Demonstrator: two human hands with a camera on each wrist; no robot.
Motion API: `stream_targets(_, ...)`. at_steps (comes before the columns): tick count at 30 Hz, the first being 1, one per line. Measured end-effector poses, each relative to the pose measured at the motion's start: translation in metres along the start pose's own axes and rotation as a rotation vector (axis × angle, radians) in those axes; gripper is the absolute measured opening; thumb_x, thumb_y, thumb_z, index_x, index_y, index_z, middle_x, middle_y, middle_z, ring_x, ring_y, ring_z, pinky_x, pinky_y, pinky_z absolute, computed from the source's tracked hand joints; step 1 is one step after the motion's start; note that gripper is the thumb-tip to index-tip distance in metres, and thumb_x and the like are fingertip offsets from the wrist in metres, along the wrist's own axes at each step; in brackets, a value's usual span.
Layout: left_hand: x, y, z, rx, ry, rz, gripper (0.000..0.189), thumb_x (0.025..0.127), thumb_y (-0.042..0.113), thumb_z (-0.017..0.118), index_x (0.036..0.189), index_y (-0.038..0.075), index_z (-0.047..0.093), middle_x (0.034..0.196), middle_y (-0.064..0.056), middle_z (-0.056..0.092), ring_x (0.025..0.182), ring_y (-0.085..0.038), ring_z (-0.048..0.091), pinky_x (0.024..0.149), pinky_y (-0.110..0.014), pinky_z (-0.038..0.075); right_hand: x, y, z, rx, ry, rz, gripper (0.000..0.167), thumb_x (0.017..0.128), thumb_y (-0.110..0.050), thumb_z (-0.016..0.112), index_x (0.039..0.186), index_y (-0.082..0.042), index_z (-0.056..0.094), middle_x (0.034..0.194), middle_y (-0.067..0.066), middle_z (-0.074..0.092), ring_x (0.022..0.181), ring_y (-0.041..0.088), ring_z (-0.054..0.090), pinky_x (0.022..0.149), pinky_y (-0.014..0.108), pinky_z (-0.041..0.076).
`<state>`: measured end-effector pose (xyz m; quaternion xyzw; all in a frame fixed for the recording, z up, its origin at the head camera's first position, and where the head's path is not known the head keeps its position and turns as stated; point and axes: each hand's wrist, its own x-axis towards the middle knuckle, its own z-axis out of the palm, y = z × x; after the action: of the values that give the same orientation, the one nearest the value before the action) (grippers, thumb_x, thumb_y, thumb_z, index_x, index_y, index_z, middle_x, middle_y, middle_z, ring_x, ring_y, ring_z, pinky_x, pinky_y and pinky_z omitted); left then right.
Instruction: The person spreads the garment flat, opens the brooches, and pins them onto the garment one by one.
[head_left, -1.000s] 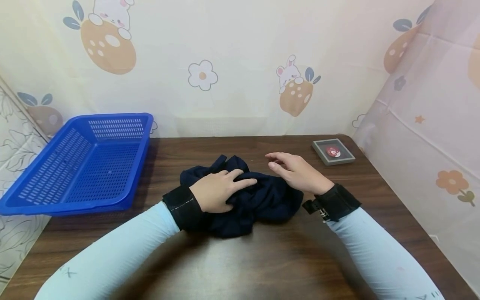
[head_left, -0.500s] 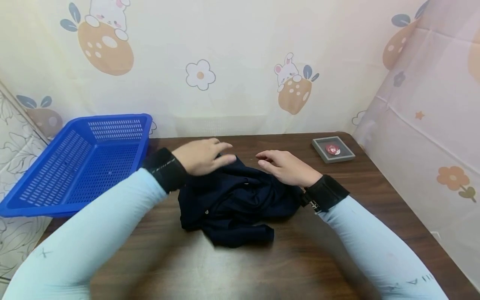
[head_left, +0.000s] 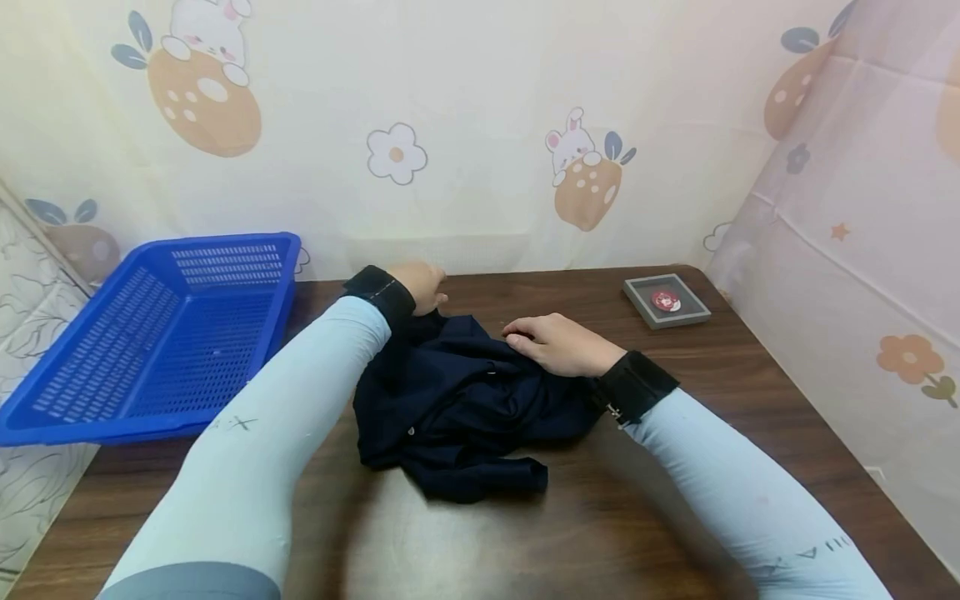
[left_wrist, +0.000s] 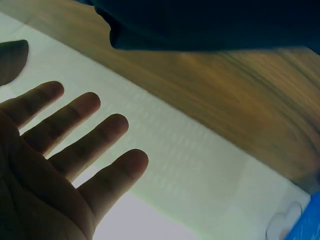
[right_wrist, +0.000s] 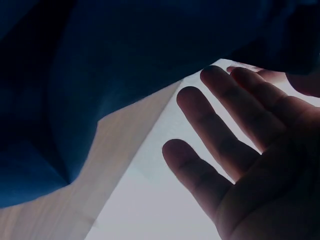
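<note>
A crumpled navy garment (head_left: 457, 408) with small shiny buttons lies in a heap mid-table, a narrow folded end pointing right at its front. My left hand (head_left: 422, 285) is at the far edge of the heap, fingers apart and straight in the left wrist view, with a fold of navy cloth (left_wrist: 210, 25) close by. Over the garment's right far side is my right hand (head_left: 566, 346), its fingers (right_wrist: 195, 107) extended under the cloth's outline in the right wrist view. Nothing is gripped by either hand.
A blue plastic basket (head_left: 283, 292) with slotted walls stands at the left. A small grey framed box (head_left: 637, 304) with a red round badge inside sits at the back right corner of the brown table (head_left: 600, 533). A patterned curtain (head_left: 472, 150) hangs behind.
My left hand has left the garment's top, lifted, and moved to its far edge. The front fold came into view, spread toward me. My right hand has shifted slightly left.
</note>
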<state>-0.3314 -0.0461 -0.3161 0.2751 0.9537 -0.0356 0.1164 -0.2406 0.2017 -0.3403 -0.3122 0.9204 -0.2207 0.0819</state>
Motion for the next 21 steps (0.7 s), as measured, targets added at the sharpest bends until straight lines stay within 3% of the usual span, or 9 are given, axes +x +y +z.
stream_targets(5, 0.01, 0.005, 0.012, -0.076, -0.051, 0.029, 0.04, 0.102, 0.018, 0.045, 0.14, 0.007, 0.048, 0.138, -0.012, 0.052, 0.128, -0.028, 0.047, 0.106, -0.039, 0.036, 0.0, -0.002, 0.006, 0.016, -0.04, 0.003, 0.035, 0.103, -0.029, 0.046, 0.129, -0.011, 0.06, 0.121, 0.005, 0.064, 0.109, 0.019, 0.061, 0.093, 0.041, 0.047)
stream_targets(9, 0.014, 0.003, 0.024, -0.143, -0.104, 0.002, 0.04, 0.1, 0.016, 0.045, 0.139, 0.009, 0.052, 0.138, -0.011, 0.053, 0.128, -0.027, 0.047, 0.105, -0.039, 0.037, 0.002, -0.002, 0.009, 0.012, -0.059, 0.01, 0.035, 0.103, -0.03, 0.046, 0.129, -0.011, 0.06, 0.122, 0.004, 0.063, 0.11, 0.018, 0.06, 0.094, 0.04, 0.046)
stream_targets(12, 0.018, 0.001, 0.031, -0.141, -0.118, -0.014, 0.039, 0.097, 0.015, 0.046, 0.134, 0.009, 0.057, 0.135, -0.01, 0.056, 0.124, -0.026, 0.051, 0.103, -0.038, 0.04, 0.002, -0.002, 0.009, 0.017, -0.069, 0.01, 0.036, 0.103, -0.029, 0.046, 0.129, -0.01, 0.06, 0.122, 0.004, 0.063, 0.11, 0.018, 0.06, 0.095, 0.04, 0.046)
stream_targets(16, 0.025, 0.001, 0.038, -0.106, -0.119, -0.039, 0.026, 0.092, 0.011, 0.049, 0.109, 0.007, 0.068, 0.111, -0.01, 0.067, 0.1, -0.024, 0.06, 0.087, -0.036, 0.047, 0.003, -0.001, 0.01, 0.023, -0.078, 0.003, 0.035, 0.103, -0.028, 0.047, 0.129, -0.01, 0.06, 0.122, 0.005, 0.063, 0.111, 0.019, 0.06, 0.096, 0.041, 0.046)
stream_targets(19, 0.029, 0.0, 0.043, -0.088, -0.111, -0.051, 0.014, 0.09, 0.009, 0.052, 0.089, 0.007, 0.066, 0.092, -0.008, 0.066, 0.083, -0.023, 0.058, 0.076, -0.035, 0.046, 0.002, 0.0, 0.011, 0.023, -0.079, 0.002, 0.035, 0.103, -0.028, 0.047, 0.129, -0.01, 0.06, 0.122, 0.005, 0.063, 0.111, 0.019, 0.06, 0.095, 0.042, 0.046)
stream_targets(21, 0.031, 0.0, 0.045, -0.082, -0.11, -0.051, 0.013, 0.09, 0.009, 0.053, 0.085, 0.007, 0.065, 0.088, -0.007, 0.065, 0.081, -0.023, 0.057, 0.075, -0.035, 0.046, 0.002, 0.002, 0.012, 0.019, -0.078, 0.009, 0.035, 0.102, -0.029, 0.047, 0.129, -0.011, 0.06, 0.122, 0.004, 0.064, 0.11, 0.018, 0.06, 0.095, 0.041, 0.046)
